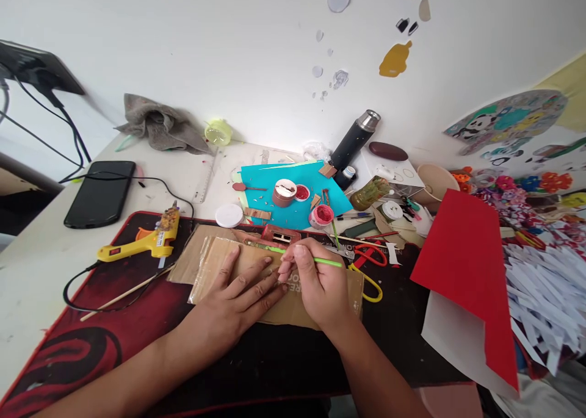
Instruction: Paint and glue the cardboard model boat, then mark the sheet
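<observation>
My left hand (229, 305) lies flat with spread fingers, pressing on a brown cardboard piece (293, 314). Closed in a pinch, my right hand (323, 290) holds a thin paintbrush (328, 262) with a bright green handle. The brush points left, its tip near the cardboard's upper edge. Just beyond that edge sits a reddish painted piece (280, 235) with a rectangular opening. An open jar of red paint (322, 215) and a brown jar with a white top (284, 192) stand on blue paper (260, 177) behind my hands.
A yellow glue gun (141, 246) with its cable lies at left, near a black phone (101, 192). Scissors (372, 254) lie right of the cardboard. A black thermos (354, 140) leans by the wall. Red card (467, 253) and white paper strips (544, 290) fill the right side.
</observation>
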`<action>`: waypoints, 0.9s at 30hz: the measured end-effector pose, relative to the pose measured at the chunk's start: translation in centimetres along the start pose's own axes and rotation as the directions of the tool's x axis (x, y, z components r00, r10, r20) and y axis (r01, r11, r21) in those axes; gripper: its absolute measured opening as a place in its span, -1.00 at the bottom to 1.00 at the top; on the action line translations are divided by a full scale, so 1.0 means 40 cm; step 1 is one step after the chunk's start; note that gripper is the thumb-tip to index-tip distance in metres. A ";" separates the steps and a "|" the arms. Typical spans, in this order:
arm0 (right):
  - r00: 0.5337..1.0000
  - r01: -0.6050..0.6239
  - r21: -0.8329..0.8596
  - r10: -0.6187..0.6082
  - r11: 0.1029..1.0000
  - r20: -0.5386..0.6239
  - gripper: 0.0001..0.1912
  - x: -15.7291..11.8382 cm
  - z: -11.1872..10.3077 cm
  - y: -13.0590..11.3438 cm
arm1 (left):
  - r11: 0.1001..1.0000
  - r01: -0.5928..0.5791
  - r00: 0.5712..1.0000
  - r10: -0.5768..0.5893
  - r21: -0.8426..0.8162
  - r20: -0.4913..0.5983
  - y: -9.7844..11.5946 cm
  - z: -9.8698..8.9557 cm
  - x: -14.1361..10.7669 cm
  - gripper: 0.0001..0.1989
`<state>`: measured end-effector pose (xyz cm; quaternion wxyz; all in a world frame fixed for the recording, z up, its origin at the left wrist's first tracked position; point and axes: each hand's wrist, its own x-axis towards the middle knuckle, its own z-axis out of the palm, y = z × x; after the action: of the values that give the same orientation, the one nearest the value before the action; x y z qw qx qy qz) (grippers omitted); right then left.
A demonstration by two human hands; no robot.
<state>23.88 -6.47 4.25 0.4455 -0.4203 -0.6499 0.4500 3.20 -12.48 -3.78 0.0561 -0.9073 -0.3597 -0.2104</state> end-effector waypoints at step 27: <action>0.994 0.005 0.018 -0.003 1.000 -0.106 -0.55 -0.051 -0.061 0.008 | 1.000 0.009 1.000 -0.010 0.010 0.022 0.000 0.009 -0.014 -0.39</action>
<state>26.76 -7.80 4.00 0.4843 -0.4382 -0.6218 0.4321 2.95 -12.74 -4.35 0.0557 -0.9076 -0.3656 -0.1989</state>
